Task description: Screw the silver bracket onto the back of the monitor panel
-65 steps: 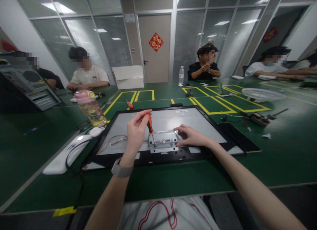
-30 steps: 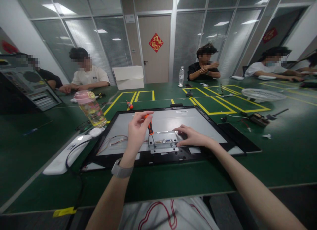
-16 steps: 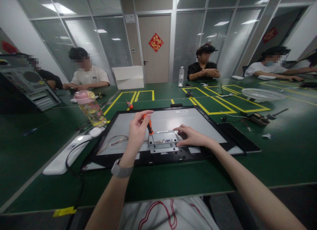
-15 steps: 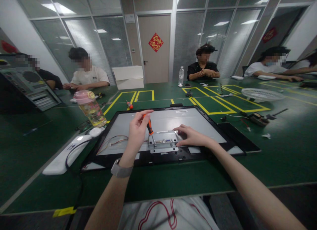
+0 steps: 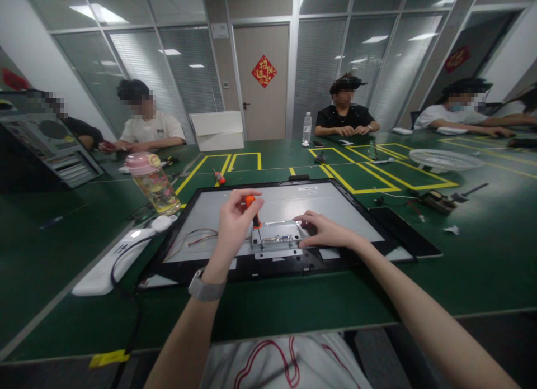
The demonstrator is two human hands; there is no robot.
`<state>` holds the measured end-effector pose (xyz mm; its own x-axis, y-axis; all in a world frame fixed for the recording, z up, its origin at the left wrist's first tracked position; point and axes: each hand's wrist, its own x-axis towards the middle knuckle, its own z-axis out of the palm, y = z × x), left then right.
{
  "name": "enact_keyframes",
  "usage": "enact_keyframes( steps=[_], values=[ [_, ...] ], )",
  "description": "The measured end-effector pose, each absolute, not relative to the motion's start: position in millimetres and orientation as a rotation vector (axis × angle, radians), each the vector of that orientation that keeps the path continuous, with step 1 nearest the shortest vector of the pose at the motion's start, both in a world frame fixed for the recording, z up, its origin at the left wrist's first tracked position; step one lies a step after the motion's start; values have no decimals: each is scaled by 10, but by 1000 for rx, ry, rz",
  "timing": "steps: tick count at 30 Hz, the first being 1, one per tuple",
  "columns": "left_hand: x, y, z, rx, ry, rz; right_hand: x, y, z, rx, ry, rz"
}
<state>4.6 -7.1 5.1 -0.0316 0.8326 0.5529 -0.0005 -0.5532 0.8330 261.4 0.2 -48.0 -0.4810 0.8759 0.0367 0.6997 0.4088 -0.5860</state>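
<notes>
My left hand (image 5: 239,216) is closed around the orange and black handle of a screwdriver (image 5: 255,213). The screwdriver stands nearly upright, its tip at the left front of a small metal bracket (image 5: 274,246) with ports along it. At the bracket's right end, my right hand (image 5: 321,229) grips it between thumb and fingers. Beneath the bracket lies a flat display panel (image 5: 327,202), grey inside a black frame. Thin wires (image 5: 199,236) run over the panel from the bracket's left side. Whether the tip sits in a screw is too small to tell.
Left of the panel are a white device (image 5: 113,260) with a black cable and a pink-lidded bottle (image 5: 153,182). A black slab (image 5: 405,232) lies at the panel's right. Farther out are a red tool (image 5: 218,178) and a white round grille (image 5: 444,160). Several people sit around.
My left fingers have shifted on the screwdriver handle, showing more of its orange top. My right hand stays put. The person in black across the table has lowered their arms.
</notes>
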Motion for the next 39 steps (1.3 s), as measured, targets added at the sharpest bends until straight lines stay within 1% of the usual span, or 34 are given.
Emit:
enact_keyframes(
  steps=[3,7,9,12,17,19,24,28,31,35,39],
  values=[
    [41,-80,56,1622,903,1671,2614,2,-477,-1368,-2329,726],
    [34,-76,40,1526,653,1585,2609,-2,-467,-1378,-2329,733],
    [34,-81,33,1504,604,1535,2610,0,-471,-1371,-2328,734],
    [35,-94,40,1555,690,1547,2615,6,-485,-1365,-2333,725],
    [27,-84,64,1679,909,1695,2611,6,-481,-1381,-2337,705],
    [22,-69,55,1657,867,1698,2607,4,-475,-1381,-2341,702],
    [32,-71,27,1582,755,1560,2611,7,-480,-1359,-2340,713],
    [48,-98,57,1647,859,1640,2618,12,-494,-1365,-2333,717],
    [39,-87,60,1639,832,1705,2619,13,-500,-1368,-2335,717],
    [24,-61,20,1533,731,1619,2624,17,-501,-1357,-2340,721],
    [41,-72,22,1561,788,1622,2625,16,-498,-1376,-2342,704]
  ],
)
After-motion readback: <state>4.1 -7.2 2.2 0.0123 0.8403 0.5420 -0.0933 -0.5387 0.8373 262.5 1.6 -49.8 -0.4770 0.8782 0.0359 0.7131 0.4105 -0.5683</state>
